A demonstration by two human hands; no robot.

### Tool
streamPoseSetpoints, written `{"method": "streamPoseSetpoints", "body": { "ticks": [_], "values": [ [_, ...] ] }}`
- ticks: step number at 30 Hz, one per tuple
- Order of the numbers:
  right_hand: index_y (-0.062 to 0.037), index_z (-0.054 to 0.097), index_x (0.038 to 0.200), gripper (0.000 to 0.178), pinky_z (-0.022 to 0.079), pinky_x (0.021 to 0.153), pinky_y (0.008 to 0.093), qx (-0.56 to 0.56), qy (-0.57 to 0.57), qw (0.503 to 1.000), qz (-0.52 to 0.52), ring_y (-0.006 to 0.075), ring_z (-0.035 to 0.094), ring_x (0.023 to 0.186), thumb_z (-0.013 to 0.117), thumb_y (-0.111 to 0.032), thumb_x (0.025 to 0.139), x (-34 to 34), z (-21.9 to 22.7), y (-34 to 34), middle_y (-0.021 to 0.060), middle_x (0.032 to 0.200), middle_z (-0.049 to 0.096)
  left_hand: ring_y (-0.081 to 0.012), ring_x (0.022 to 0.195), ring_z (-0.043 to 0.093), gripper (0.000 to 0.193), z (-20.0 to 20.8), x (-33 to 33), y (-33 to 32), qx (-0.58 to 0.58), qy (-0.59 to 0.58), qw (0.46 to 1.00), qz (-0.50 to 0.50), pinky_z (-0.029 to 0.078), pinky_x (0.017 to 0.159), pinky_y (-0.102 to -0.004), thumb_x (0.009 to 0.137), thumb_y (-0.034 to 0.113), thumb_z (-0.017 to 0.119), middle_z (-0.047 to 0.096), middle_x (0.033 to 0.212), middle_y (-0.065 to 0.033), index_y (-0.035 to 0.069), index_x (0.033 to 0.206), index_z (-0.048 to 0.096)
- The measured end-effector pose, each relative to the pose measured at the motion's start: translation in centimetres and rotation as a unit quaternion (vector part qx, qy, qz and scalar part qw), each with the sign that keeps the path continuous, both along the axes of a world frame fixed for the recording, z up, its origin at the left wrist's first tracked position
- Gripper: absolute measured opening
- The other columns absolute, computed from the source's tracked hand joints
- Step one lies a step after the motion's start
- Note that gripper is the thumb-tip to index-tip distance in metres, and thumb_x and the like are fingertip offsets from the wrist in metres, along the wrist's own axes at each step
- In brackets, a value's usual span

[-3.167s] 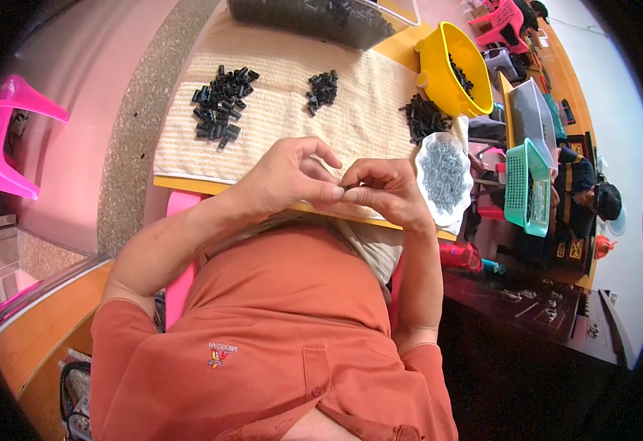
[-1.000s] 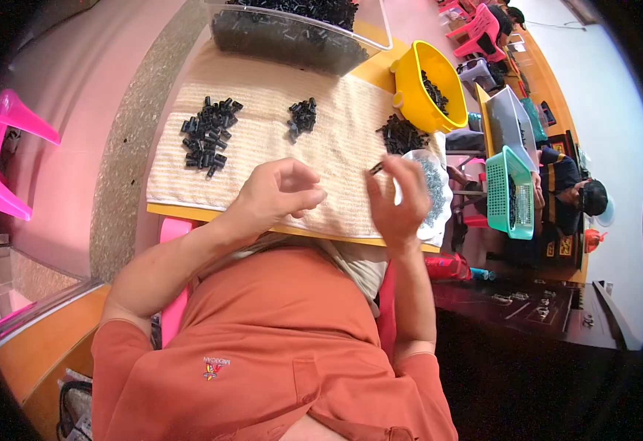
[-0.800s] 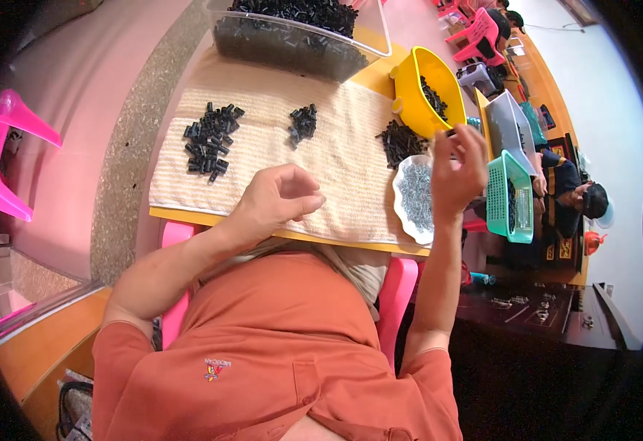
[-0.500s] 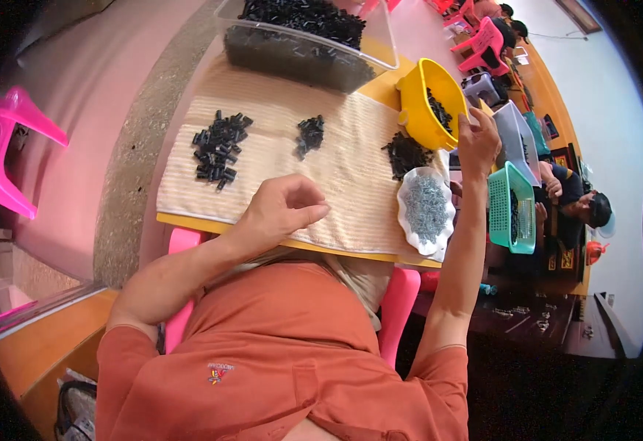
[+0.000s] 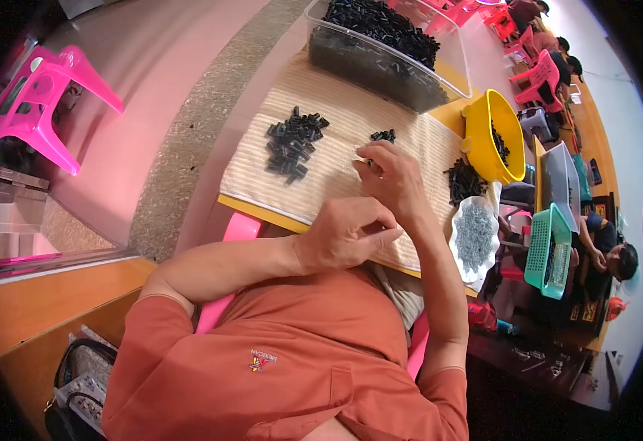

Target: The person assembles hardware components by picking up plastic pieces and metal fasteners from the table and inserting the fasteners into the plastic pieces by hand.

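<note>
My left hand (image 5: 347,234) hovers above the near edge of a cream striped towel (image 5: 250,170), fingers curled toward the thumb. Anything inside it is too small or hidden to make out. My right hand (image 5: 396,176) reaches over the towel, fingers bent in a pinch beside a small heap of short black tubes (image 5: 384,136), which it partly covers. What sits between those fingertips does not show. A larger heap of black tubes (image 5: 292,147) lies to the left. On the right are thin black pieces (image 5: 465,181) and a white scalloped dish (image 5: 473,278) of small greyish, clear-looking pieces.
Behind the towel stands a clear plastic bin (image 5: 450,82) full of black pieces. A yellow basket (image 5: 476,143) holds more at the right. Beyond it are a green basket (image 5: 536,261) and a seated person (image 5: 604,246). A pink stool (image 5: 49,88) stands at left.
My right hand has moved left from beside the yellow basket to the small tube heap. The hands are now close together. The whole view has shifted, so the table appears farther right.
</note>
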State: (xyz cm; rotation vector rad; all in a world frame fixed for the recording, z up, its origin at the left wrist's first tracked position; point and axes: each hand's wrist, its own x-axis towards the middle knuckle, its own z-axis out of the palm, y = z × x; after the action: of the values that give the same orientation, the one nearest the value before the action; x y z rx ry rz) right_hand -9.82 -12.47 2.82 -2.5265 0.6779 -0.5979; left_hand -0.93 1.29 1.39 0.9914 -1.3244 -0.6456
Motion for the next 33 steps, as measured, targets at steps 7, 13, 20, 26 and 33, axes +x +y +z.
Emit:
{"method": "streamPoseSetpoints", "body": {
  "ticks": [7, 13, 20, 26, 33],
  "values": [
    [-0.006, 0.069, 0.106, 0.022, 0.052, 0.084, 0.0425, -0.056, 0.093, 0.993, 0.034, 0.0336, 0.066, 0.096, 0.065, -0.017, 0.087, 4.9, 0.5, 0.3, 0.0114, 0.113, 0.066, -0.0192, 0.057, 0.059, 0.013, 0.0, -0.1, 0.0, -0.11, 0.01, 0.993, 0.034, 0.046, 0.053, -0.0313, 0.083, 0.01, 0.078, 0.063, 0.071, -0.0068, 0.006, 0.083, 0.066],
    [-0.0069, 0.068, 0.113, 0.027, 0.052, 0.083, 0.0429, -0.094, 0.126, 0.985, 0.072, 0.033, 0.065, 0.102, 0.065, -0.014, 0.087, 7.3, -0.3, -0.3, 0.0102, 0.116, 0.065, -0.0206, 0.057, 0.059, 0.015, 0.3, 0.1, -0.1, -0.133, 0.006, 0.991, 0.031, 0.046, 0.053, -0.0324, 0.082, 0.009, 0.078, 0.062, 0.072, -0.0065, 0.006, 0.082, 0.064],
    [-0.0089, 0.067, 0.112, 0.026, 0.052, 0.081, 0.044, -0.093, 0.221, 0.969, 0.066, 0.0351, 0.064, 0.098, 0.064, -0.017, 0.088, 7.2, 0.5, -0.2, 0.0131, 0.108, 0.064, -0.0222, 0.059, 0.06, 0.015, 0.2, 0.3, -0.1, -0.131, -0.013, 0.991, 0.035, 0.046, 0.053, -0.0341, 0.083, 0.011, 0.077, 0.062, 0.073, -0.0067, 0.007, 0.083, 0.063],
    [-0.0092, 0.068, 0.109, 0.024, 0.05, 0.081, 0.0445, -0.077, 0.224, 0.971, 0.042, 0.0357, 0.064, 0.096, 0.066, -0.021, 0.088, 6.4, 0.2, -0.1, 0.0138, 0.102, 0.065, -0.0231, 0.062, 0.063, 0.014, 0.4, 0.3, 0.1, -0.099, -0.007, 0.995, 0.023, 0.047, 0.055, -0.0346, 0.083, 0.01, 0.076, 0.063, 0.073, -0.007, 0.006, 0.083, 0.063],
    [-0.0071, 0.07, 0.1, 0.02, 0.051, 0.081, 0.0453, -0.046, 0.21, 0.976, 0.022, 0.0366, 0.065, 0.095, 0.065, -0.022, 0.088, 6.0, 0.6, 0.2, 0.0151, 0.099, 0.066, -0.0217, 0.061, 0.062, 0.014, 0.0, 0.1, 0.0, -0.092, 0.0, 0.995, 0.03, 0.047, 0.054, -0.0331, 0.083, 0.01, 0.077, 0.064, 0.072, -0.0078, 0.006, 0.083, 0.064]
  ]
}}
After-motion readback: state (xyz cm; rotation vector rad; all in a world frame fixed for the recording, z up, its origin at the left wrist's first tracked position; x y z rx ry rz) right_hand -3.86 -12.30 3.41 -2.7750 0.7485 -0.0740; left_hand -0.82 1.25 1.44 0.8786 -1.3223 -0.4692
